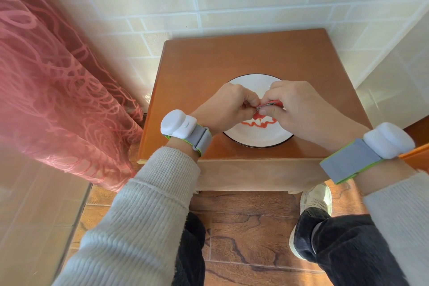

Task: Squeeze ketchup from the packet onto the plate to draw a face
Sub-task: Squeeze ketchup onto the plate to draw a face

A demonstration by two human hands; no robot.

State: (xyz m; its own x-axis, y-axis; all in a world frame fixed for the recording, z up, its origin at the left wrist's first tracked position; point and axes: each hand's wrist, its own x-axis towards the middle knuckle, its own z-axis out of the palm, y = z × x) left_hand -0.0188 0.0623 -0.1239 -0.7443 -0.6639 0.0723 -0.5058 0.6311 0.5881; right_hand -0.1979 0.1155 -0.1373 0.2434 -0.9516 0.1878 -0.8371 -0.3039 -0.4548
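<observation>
Two hands over a white plate (257,140) with a dark rim, set on a small wooden table (232,58) against a tiled wall. Left hand (226,107) with fingers curled together, pinching the near end of a red ketchup packet (269,105). Right hand (293,105) with fingers and thumb clamped on the packet's other end, most of the packet hidden under them. Packet held just above the middle of the plate, roughly level, between the two hands. On the plate below, a wavy red ketchup line (258,124) like a mouth, with a thicker blob at its upper left, close under the packet. White devices on grey straps at both wrists, pale knit sleeves behind them. Pink patterned curtain (53,90) at left; wood-look floor, dark trousers and a light shoe (316,196) below the table edge.
</observation>
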